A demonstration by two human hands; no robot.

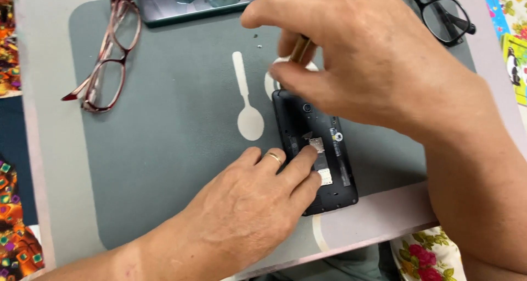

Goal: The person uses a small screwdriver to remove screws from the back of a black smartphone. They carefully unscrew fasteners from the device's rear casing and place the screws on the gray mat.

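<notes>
Head view: a black phone (315, 149), back cover off, lies at frame centre on a grey mat (164, 165). Left hand (247, 204) presses it flat; right hand (351, 56) pinches a thin tool (300, 49). Light, rigid, delicate inside; best held by its edges.

The right hand (373, 67) covers most of the slim brass-coloured tool (300, 49) it pinches, so its tip and full length stay hidden. The left hand (247, 209) hides the lower left corner of the opened black phone (318, 149). The dark tray (186, 1) and the black glasses (439, 12) are cut off by the top edge (the tray's small contents are too blurred to identify).
</notes>
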